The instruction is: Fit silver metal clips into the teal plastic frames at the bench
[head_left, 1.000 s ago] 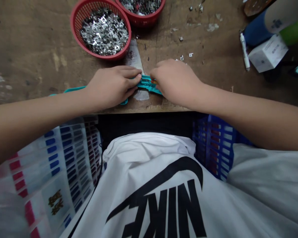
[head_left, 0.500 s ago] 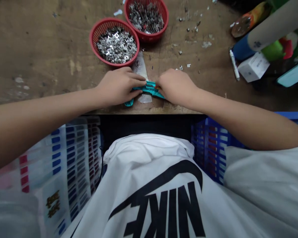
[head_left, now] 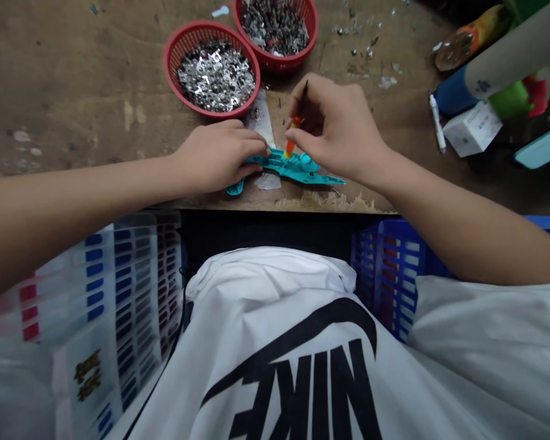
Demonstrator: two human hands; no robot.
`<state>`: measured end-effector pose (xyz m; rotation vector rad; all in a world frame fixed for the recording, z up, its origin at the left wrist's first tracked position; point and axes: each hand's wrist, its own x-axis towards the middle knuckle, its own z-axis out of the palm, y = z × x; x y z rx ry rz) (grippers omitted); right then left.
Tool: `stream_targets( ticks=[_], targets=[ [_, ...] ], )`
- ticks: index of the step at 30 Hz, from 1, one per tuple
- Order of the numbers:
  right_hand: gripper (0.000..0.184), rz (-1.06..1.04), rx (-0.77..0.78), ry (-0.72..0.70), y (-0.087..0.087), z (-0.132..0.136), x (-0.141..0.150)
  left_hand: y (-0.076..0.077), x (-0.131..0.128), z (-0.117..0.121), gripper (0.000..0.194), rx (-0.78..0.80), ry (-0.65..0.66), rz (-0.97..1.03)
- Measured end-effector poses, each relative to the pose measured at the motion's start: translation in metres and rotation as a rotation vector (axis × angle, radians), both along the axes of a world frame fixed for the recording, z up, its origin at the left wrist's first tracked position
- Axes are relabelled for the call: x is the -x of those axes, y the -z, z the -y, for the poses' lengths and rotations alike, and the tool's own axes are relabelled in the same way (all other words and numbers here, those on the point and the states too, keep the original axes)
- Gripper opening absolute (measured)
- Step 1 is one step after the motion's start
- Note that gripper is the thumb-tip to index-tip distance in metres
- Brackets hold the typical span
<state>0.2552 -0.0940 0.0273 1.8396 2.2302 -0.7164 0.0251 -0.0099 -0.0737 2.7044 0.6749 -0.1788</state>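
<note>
At the near edge of the surface (head_left: pixel 96 122): turquoise part (head_left: pixel 309 174), lying across a pale strip (head_left: pixel 263 119), left portion under the left hand.
Left hand (head_left: pixel 220 156): fingers closed about the turquoise part, thumb on the near side; tightness of hold, cannot tell.
Right hand (head_left: pixel 341 125): orange stick (head_left: pixel 290 146) pinched between thumb and fingers, slightly tilted, yellow end down at the turquoise part; firm contact too small to confirm.
Orange stick: possible skid off the turquoise part, from more tilt or off-centre pressure.
Pointed right end of the turquoise part: unheld; likely pivot under a sideways push, given a slack left grip.
Near red basket (head_left: pixel 173 58): heap of bright metal pieces (head_left: pixel 216 76), just beyond the left hand; possible spill from a careless knock.
Far red basket (head_left: pixel 284 66): darker metal pieces (head_left: pixel 275 27), just beside the nearer one.
White crate (head_left: pixel 109 275): below, at left; contents unclear.
Blue crate (head_left: pixel 385 263): below, at right; reddish and pale contents behind slots, not identifiable.
</note>
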Motion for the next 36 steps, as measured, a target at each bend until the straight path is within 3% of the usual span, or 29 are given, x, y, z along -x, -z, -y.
stream_targets(
  ticks=[4, 9, 16, 23, 29, 36],
  targets=[
    [0.047, -0.041, -0.101, 0.06, 0.01, -0.001, -0.019, 0.001, 0.0, 0.0, 0.05, -0.002, 0.0, -0.002],
    [0.047, -0.129, -0.169, -0.025, 0.025, -0.002, -0.028, 0.002, 0.003, -0.002, 0.053, -0.027, 0.016, -0.015],
    [0.051, -0.069, -0.132, 0.112, 0.011, 0.002, -0.014, 0.004, 0.006, -0.004, 0.059, -0.06, 0.045, -0.001],
    [0.045, -0.139, -0.183, 0.044, 0.019, 0.001, -0.019, 0.006, 0.009, -0.009, 0.062, -0.059, 0.058, 0.002],
    [0.051, -0.037, -0.13, 0.103, 0.01, 0.002, -0.012, 0.007, 0.01, -0.01, 0.059, -0.04, 0.026, 0.027],
    [0.036, -0.258, -0.226, 0.008, 0.029, -0.002, -0.026, -0.003, 0.007, -0.011, 0.067, -0.006, 0.031, -0.021]
  ],
)
